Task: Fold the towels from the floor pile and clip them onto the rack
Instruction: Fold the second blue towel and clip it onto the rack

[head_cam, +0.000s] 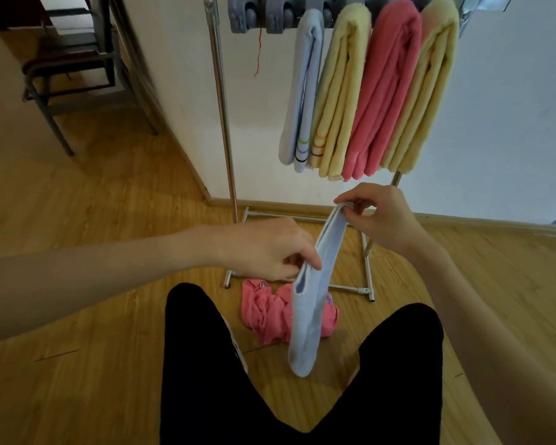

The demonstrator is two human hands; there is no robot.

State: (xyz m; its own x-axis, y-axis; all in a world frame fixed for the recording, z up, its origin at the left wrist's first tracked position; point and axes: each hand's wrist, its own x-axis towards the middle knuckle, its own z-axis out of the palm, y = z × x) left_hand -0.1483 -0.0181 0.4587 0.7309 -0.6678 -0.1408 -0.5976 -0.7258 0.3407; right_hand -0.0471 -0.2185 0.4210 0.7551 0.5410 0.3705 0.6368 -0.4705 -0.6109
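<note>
Right now both hands pinch a folded pale-blue towel point(305, 313): the right hand point(376, 216) holds its top end, the left hand point(270, 252) nips the edge lower down, and the rest hangs free below. If either pinch eases, I reckon the layers could slide apart, spoiling the fold. Above the grip, grey clips point(260, 17) look free left of the hung towels; below lies a crumpled pink towel point(270, 313).

Wood-plank floor point(109, 220) had a crumpled pink towel point(264, 313) lying right on it, just in front of the rack point(350, 288) feet, which stood on the floor by the wall. A dark chair point(50, 101) stood further back on the left.
</note>
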